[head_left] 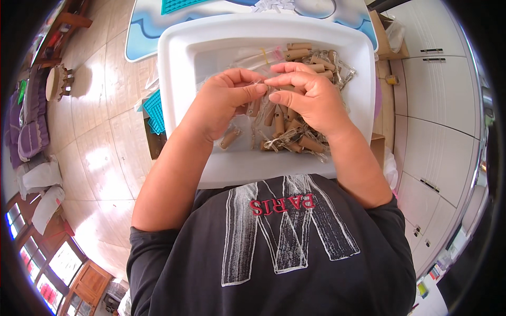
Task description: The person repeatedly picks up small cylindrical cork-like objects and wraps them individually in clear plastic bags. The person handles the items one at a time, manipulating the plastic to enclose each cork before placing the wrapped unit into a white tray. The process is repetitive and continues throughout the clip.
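Over a white plastic tub (179,52), my two hands meet fingertip to fingertip. My left hand (224,100) pinches a thin clear wire between thumb and forefinger, and a brown cork-like cylinder (253,109) hangs just below. The right hand (313,97) is bent inward, its forefinger tip at the left thumb. Whatever those right fingertips hold is too fine to make out. Beneath them lies a pile of brown cylinders (279,124) with bundled clear wires (287,139), partly hidden by my right hand. A single cylinder (230,138) lies apart near my left wrist.
Clear plastic bags (245,60) lie at the tub's far side. Behind it stands a blue-and-white table (145,31) with a teal textured mat (179,4). More teal mats (155,113) sit left of the tub. White cabinets (437,89) line the right; a round stool (55,83) stands left.
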The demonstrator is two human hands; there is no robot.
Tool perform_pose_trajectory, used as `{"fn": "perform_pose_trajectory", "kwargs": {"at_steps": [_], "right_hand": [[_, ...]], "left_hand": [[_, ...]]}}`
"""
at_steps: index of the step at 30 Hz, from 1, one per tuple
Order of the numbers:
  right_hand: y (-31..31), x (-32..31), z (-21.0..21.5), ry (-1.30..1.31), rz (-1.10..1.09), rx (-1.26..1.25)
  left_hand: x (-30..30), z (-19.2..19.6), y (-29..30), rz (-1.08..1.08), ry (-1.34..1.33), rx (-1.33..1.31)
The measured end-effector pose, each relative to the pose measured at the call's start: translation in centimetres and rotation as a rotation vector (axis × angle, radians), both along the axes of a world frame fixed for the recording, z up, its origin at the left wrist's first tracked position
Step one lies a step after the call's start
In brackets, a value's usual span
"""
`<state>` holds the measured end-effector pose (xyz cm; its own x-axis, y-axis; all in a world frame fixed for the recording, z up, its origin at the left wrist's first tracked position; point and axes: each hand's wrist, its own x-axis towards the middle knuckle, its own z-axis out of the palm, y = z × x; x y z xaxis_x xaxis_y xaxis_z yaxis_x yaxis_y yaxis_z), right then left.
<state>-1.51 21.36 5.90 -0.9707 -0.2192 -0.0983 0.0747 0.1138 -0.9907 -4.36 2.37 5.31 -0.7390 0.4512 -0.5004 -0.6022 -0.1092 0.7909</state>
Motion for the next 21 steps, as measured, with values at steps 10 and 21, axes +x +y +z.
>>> {"fn": "perform_pose_trajectory", "kwargs": {"at_steps": [10,21], "right_hand": [[-0.1,-0.3,-0.7,0.171,-0.094,0.088],[-1.0,-0.4,0.0,0.550,-0.136,0.357]], "left_hand": [[1.0,-0.3,1.4,0.199,-0.112,0.135],[1.9,0.7,2.3,0.136,0.096,-0.081]]}}
